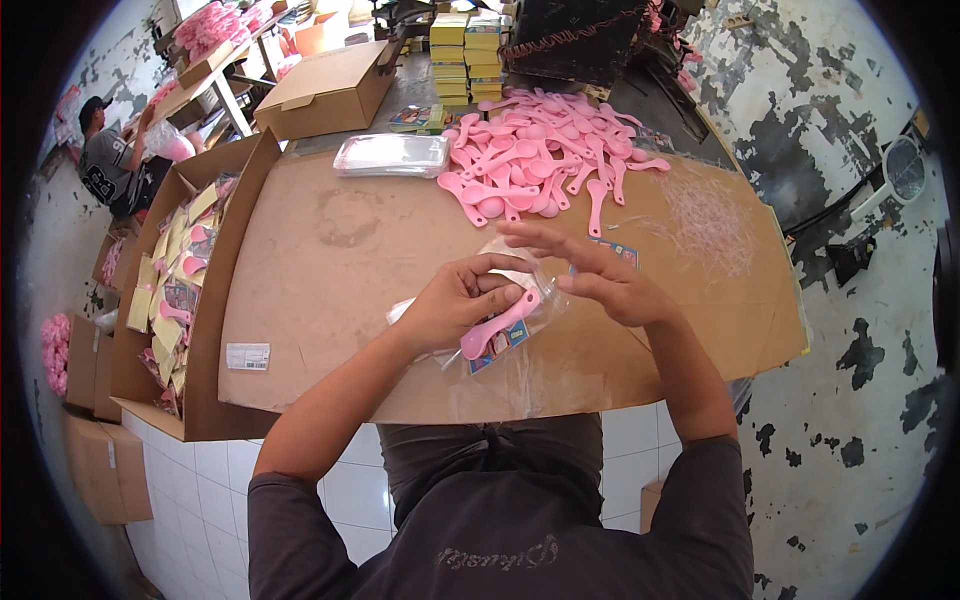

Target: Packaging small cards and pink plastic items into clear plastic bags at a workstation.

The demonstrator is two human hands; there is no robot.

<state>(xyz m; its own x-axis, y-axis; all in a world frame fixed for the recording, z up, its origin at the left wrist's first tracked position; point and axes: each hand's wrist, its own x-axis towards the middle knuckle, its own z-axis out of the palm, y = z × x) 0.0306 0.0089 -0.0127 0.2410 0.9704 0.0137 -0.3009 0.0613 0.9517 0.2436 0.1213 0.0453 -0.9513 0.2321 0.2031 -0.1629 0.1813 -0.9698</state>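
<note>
Pink spoon point(497, 328), one: at left hand's point(452, 302) four o'clock, against clear bag point(548, 314). Left hand: seemingly clamped on spoon. Right hand point(618, 284): fingers apart, spoon's two o'clock. Advisable: steady pinch, film smoothed.

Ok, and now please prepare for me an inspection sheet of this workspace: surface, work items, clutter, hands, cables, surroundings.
Surface: brown cardboard sheet, stained; white label near its left edge.
Work items: clear bag, pink spoon and printed card together; whether the spoon is fully inside is unclear. Spoon pile behind.
Clutter: tangled pale strands on the right.
Hands: left hand pinches the bag; right hand open beside it.
Cables: coiled reddish strand, possibly a cord, at the back.
Surroundings: filled open carton left, another person beyond; peeling wall right.
</note>
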